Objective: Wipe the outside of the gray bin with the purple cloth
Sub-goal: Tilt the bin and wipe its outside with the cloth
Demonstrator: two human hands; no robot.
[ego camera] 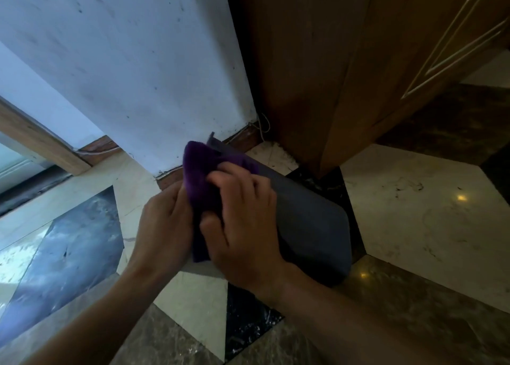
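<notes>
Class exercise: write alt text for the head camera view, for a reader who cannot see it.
Seen from above, a person's right hand presses a purple cloth against the outside of a gray bin, while the left hand holds the cloth's other side. The bin stands on a marble-patterned floor beside a white wall and a wooden cabinet.

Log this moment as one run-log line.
wiping | right hand presses purple cloth on gray bin | left hand at cloth edge | bin on floor
</notes>
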